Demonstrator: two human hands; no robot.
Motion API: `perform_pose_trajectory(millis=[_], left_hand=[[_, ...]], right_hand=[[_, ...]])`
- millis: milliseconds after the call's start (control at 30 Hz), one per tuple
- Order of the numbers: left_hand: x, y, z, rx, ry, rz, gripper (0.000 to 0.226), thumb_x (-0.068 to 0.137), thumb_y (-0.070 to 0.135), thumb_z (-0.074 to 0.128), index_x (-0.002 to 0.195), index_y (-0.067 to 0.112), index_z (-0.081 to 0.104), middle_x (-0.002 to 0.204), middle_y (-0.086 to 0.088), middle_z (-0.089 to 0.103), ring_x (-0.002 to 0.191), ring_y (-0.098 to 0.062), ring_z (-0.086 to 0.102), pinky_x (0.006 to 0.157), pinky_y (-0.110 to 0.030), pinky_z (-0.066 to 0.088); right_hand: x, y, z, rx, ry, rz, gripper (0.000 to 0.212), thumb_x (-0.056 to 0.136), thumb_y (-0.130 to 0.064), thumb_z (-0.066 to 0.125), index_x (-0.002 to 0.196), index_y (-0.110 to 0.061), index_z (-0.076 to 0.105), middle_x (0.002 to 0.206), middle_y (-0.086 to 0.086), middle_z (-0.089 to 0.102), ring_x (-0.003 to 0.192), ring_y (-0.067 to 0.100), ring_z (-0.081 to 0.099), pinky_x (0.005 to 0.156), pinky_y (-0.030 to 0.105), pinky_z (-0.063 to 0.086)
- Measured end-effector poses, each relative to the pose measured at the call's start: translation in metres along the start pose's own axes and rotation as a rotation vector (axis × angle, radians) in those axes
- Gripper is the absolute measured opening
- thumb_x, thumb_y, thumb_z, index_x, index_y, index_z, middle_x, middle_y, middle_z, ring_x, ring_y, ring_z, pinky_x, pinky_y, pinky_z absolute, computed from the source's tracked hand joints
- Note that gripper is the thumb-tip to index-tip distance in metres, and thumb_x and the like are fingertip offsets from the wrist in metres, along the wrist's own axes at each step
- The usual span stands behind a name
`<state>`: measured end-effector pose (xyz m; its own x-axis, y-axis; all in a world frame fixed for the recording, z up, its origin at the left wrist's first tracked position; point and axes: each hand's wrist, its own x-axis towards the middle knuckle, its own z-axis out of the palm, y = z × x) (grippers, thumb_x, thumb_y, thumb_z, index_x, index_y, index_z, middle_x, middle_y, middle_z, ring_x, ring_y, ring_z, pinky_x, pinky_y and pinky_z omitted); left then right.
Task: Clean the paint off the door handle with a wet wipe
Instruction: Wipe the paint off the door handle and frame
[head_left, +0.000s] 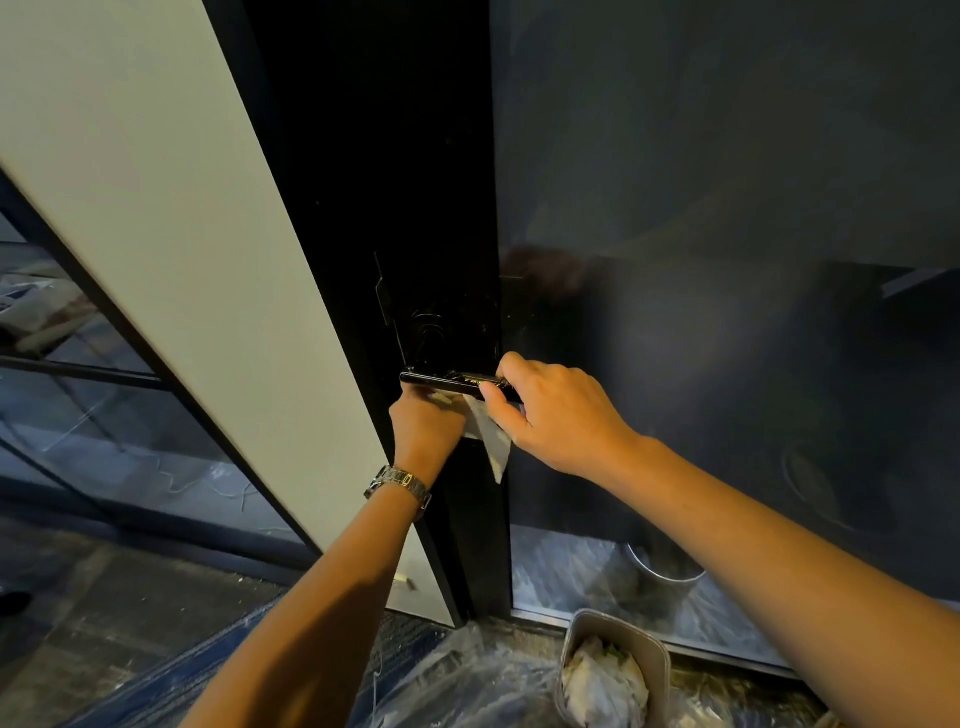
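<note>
A glossy black lever door handle sticks out level from the black door frame, below a dark lock plate. My right hand grips the handle's right end, fingers curled over it. My left hand, with a metal watch on the wrist, reaches up under the handle and presses a white wet wipe against its underside. The wipe's loose end hangs down between my two hands. Pale marks show on the handle's top near my right fingers.
A white wall panel runs left of the frame, dark glass to the right. On the plastic-covered floor below sits a grey tub holding crumpled used wipes. A metal bucket stands behind the glass.
</note>
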<state>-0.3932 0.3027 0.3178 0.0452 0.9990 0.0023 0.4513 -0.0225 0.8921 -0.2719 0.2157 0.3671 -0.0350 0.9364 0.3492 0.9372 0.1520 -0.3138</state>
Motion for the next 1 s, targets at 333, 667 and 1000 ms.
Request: perform_pose_trajectory(millis=[333, 667, 1000], left_hand=[[0.001, -0.014, -0.016, -0.248, 0.001, -0.186, 0.022, 0.093, 0.007, 0.045, 0.108, -0.001, 0.057, 0.105, -0.018, 0.058, 0.1, -0.035, 0.061, 0.077, -0.032, 0.054], [0.002, -0.006, -0.021, -0.052, -0.012, -0.022, 0.024, 0.081, 0.0, 0.056, 0.105, 0.0, 0.06, 0.088, -0.009, 0.06, 0.073, -0.02, 0.057, 0.061, -0.023, 0.051], [0.005, 0.001, -0.018, 0.306, -0.005, 0.202, 0.018, 0.086, 0.005, 0.052, 0.098, -0.005, 0.062, 0.093, -0.017, 0.062, 0.068, -0.014, 0.049, 0.066, -0.019, 0.042]], right_hand=[[0.0, 0.002, 0.001, -0.003, -0.003, -0.013, 0.032, 0.097, -0.041, 0.035, 0.104, -0.015, 0.051, 0.08, 0.0, 0.062, 0.059, 0.013, 0.054, 0.044, 0.016, 0.032], [0.0, 0.0, 0.0, 0.003, -0.007, 0.005, 0.029, 0.097, -0.041, 0.036, 0.099, -0.015, 0.05, 0.07, -0.006, 0.051, 0.05, 0.009, 0.044, 0.044, 0.017, 0.026], [0.0, 0.0, -0.001, 0.003, -0.013, -0.004, 0.031, 0.097, -0.04, 0.037, 0.102, -0.013, 0.051, 0.073, -0.004, 0.054, 0.054, 0.011, 0.048, 0.044, 0.017, 0.027]])
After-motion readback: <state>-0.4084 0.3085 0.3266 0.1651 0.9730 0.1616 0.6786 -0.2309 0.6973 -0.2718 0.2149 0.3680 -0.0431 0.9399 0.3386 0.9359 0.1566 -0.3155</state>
